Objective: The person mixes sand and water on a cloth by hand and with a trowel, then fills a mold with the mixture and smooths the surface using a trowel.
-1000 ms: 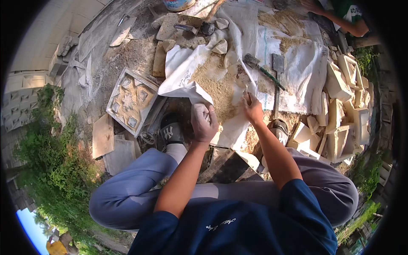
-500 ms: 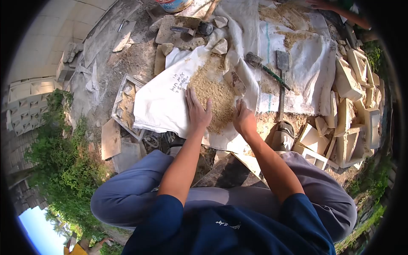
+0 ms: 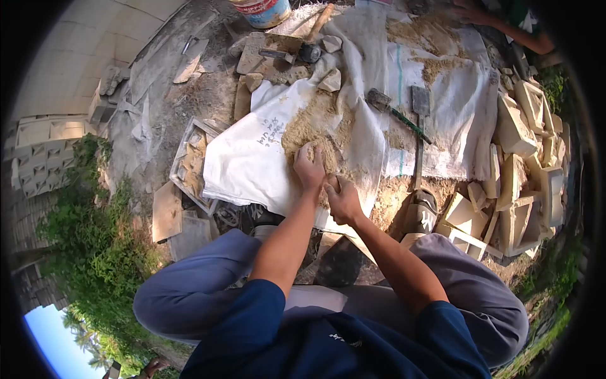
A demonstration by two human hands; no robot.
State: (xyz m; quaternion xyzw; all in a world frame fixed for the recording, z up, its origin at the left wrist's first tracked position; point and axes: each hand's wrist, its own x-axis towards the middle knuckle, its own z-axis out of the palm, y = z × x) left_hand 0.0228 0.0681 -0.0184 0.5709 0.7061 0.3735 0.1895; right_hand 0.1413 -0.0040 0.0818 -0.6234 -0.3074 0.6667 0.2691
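A heap of damp-looking, yellowish sand [image 3: 306, 129] lies on a white woven sack [image 3: 237, 158] with handwriting on it. My left hand [image 3: 309, 167] is at the near side of the heap, its fingers curled down into the sand and their tips hidden. Close beside it, on the right, my right hand [image 3: 343, 201] is closed in a fist, thumb side up. It grips a flat-bladed hand tool, of which only a thin edge shows now among the sand; its handle is hidden in the fist.
Beyond the sack lie a hammer [image 3: 309, 52], stones [image 3: 330, 80] and a paint bucket [image 3: 264, 12]. A green-handled mallet [image 3: 379, 100] and a long-handled flat tool [image 3: 420, 101] lie to the right. Cast blocks [image 3: 517, 126] pile up at right. Another person's arm [image 3: 505, 28] reaches in at top right.
My left hand has gone from lying spread beside the sand to curling into it. My right hand has moved left and nearer to me, turning the tool's blade edge-on.
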